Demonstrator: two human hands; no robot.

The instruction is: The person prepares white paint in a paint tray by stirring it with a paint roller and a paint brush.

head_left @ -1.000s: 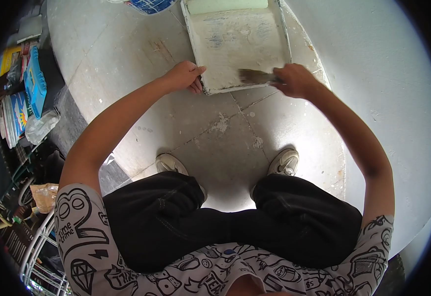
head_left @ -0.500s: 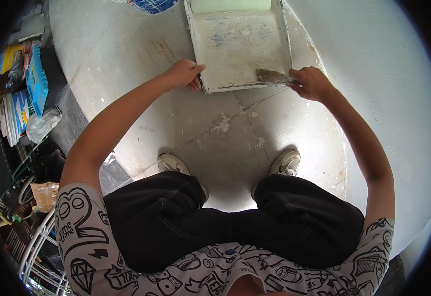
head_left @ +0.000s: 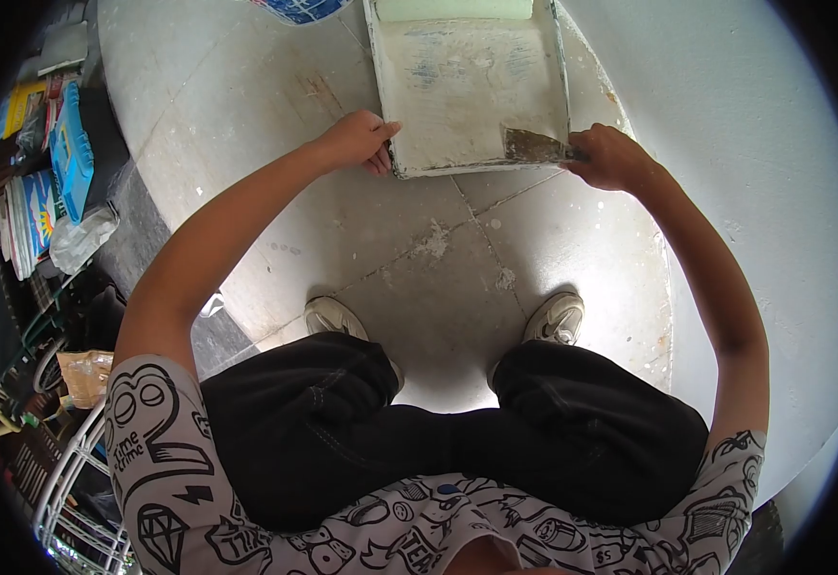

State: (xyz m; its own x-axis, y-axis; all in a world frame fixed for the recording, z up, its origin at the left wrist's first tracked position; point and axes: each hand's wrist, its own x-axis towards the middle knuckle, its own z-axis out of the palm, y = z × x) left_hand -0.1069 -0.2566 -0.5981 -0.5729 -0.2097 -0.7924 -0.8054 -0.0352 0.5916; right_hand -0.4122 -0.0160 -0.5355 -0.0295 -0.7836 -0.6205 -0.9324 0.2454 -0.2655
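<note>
A paint-stained roller tray [head_left: 457,96] lies ahead of me, with pale paint residue across its bed. At its far end rests a light green paint roller [head_left: 454,10], partly cut off by the top edge. My left hand [head_left: 359,141] is closed on the tray's near left edge, thumb on top and fingers below. In my right hand [head_left: 608,157] is a putty knife [head_left: 534,146], its stained blade lying flat over the tray's near right corner. The knife's handle is mostly hidden by my fingers.
A blue patterned bucket [head_left: 299,8] stands beyond the tray to the left. A white wall [head_left: 754,192] rises at right. Along the left are a blue plastic case [head_left: 72,158], books [head_left: 31,216], a plastic bag [head_left: 85,238] and a white wire rack [head_left: 69,479]. My shoes [head_left: 337,318] stand on the tiled floor.
The putty knife's blade has shifted slightly right and turned flatter against the tray. My right hand moved a little up and right with it. My left hand stays on the tray edge.
</note>
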